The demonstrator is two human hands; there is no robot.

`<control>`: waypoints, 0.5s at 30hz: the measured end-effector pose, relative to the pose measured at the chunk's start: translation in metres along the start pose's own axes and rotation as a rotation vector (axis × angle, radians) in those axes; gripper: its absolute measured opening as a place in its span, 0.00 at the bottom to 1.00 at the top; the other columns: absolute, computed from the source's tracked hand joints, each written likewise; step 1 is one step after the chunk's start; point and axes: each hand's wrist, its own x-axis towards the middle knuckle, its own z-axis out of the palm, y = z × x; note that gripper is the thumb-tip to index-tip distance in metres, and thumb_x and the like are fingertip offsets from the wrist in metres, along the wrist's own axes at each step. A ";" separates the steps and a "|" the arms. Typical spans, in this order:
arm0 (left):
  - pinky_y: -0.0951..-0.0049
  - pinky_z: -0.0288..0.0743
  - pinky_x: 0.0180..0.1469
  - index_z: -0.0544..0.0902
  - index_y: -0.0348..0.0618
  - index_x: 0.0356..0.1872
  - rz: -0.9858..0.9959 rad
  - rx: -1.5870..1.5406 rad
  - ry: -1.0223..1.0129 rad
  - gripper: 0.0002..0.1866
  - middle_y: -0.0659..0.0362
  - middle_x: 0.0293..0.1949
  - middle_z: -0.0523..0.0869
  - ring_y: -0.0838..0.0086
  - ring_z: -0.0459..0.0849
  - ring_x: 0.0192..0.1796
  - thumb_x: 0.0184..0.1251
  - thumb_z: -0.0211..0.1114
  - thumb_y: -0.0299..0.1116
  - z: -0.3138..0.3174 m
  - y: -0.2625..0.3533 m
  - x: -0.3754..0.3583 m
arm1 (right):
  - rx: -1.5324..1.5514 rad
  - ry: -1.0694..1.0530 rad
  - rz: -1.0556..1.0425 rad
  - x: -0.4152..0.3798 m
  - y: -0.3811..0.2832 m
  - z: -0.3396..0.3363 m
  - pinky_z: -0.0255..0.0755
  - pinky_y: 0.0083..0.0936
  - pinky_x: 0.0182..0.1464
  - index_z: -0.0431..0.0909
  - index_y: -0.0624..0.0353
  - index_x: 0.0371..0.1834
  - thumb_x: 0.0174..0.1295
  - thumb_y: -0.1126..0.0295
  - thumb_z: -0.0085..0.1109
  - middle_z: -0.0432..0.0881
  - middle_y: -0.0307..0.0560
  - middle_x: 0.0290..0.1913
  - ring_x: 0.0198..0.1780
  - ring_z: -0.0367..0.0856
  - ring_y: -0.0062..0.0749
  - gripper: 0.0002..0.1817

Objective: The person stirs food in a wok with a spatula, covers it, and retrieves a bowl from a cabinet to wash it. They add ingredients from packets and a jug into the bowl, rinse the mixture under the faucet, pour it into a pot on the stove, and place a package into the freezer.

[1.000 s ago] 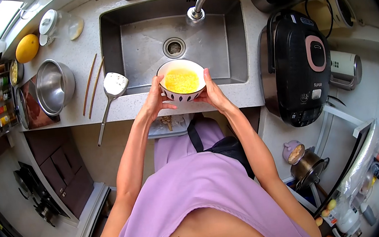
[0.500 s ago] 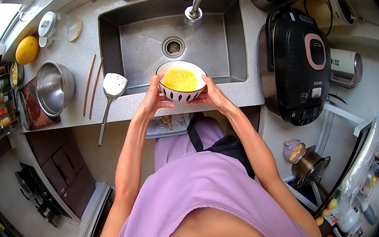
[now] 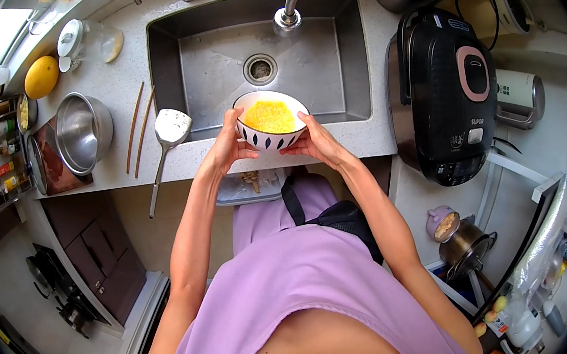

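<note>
Between my two hands is a white bowl (image 3: 261, 139) with dark leaf-shaped marks and a dark rim, held at the sink's front edge. Yellow, crumbly food (image 3: 269, 116) that looks like scrambled egg lies inside it. My left hand (image 3: 226, 141) grips the bowl's left side, thumb near the rim and fingers below. On the right side my right hand (image 3: 318, 141) does the same, its thumb on the rim. Left of the bowl, a spatula (image 3: 172, 127) with white residue rests on the counter, its handle past the front edge.
A steel sink (image 3: 212, 58) lies beyond the bowl, under a faucet (image 3: 289, 17). Wooden chopsticks (image 3: 138, 127) and a metal bowl (image 3: 83, 131) are to the left. A black rice cooker (image 3: 447, 97) stands on the right. Below the counter edge is a bin (image 3: 250, 194).
Both hands still hold the bowl in nearly the same place. The view has shifted only slightly.
</note>
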 end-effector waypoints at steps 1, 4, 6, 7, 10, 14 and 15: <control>0.73 0.82 0.30 0.60 0.33 0.62 0.000 0.001 0.000 0.46 0.42 0.42 0.75 0.66 0.81 0.35 0.61 0.44 0.70 -0.001 0.000 0.001 | 0.001 0.001 -0.001 0.000 0.000 0.000 0.74 0.36 0.56 0.55 0.67 0.67 0.67 0.39 0.36 0.73 0.66 0.54 0.50 0.80 0.47 0.40; 0.73 0.82 0.30 0.59 0.33 0.63 -0.003 -0.010 -0.011 0.45 0.41 0.42 0.75 0.66 0.81 0.34 0.62 0.43 0.69 -0.001 -0.001 0.002 | 0.023 -0.013 0.001 0.003 0.002 -0.003 0.76 0.33 0.52 0.51 0.64 0.69 0.67 0.39 0.37 0.74 0.65 0.52 0.45 0.82 0.43 0.41; 0.73 0.83 0.29 0.60 0.31 0.62 0.004 -0.002 0.007 0.46 0.41 0.41 0.76 0.66 0.82 0.33 0.61 0.44 0.70 0.000 0.000 0.002 | 0.023 -0.017 0.000 0.003 0.003 -0.004 0.76 0.33 0.51 0.51 0.64 0.69 0.67 0.39 0.37 0.74 0.65 0.52 0.45 0.82 0.43 0.41; 0.73 0.83 0.29 0.60 0.31 0.62 0.004 -0.001 0.007 0.46 0.41 0.41 0.76 0.66 0.82 0.33 0.61 0.44 0.70 -0.001 0.000 0.003 | 0.022 -0.020 0.000 0.003 0.003 -0.004 0.76 0.33 0.51 0.51 0.63 0.69 0.67 0.38 0.38 0.74 0.65 0.52 0.45 0.82 0.42 0.41; 0.74 0.83 0.28 0.60 0.29 0.61 -0.021 -0.015 -0.001 0.48 0.42 0.39 0.77 0.66 0.82 0.31 0.60 0.46 0.70 -0.003 -0.002 0.005 | 0.019 -0.004 -0.008 0.000 0.000 -0.001 0.75 0.35 0.55 0.54 0.67 0.67 0.66 0.38 0.38 0.72 0.66 0.54 0.50 0.80 0.46 0.42; 0.74 0.83 0.27 0.60 0.27 0.60 -0.017 -0.007 0.009 0.48 0.42 0.38 0.77 0.66 0.82 0.31 0.60 0.46 0.71 -0.003 -0.002 0.005 | 0.015 -0.003 -0.010 -0.002 0.000 0.000 0.74 0.35 0.55 0.53 0.66 0.67 0.67 0.38 0.38 0.72 0.66 0.54 0.50 0.80 0.46 0.41; 0.74 0.83 0.27 0.60 0.27 0.60 -0.014 -0.002 0.012 0.49 0.42 0.38 0.77 0.66 0.82 0.31 0.60 0.46 0.71 -0.002 -0.001 0.005 | 0.016 -0.004 -0.006 -0.002 0.000 0.000 0.74 0.35 0.55 0.53 0.65 0.67 0.67 0.38 0.38 0.72 0.66 0.54 0.50 0.80 0.46 0.41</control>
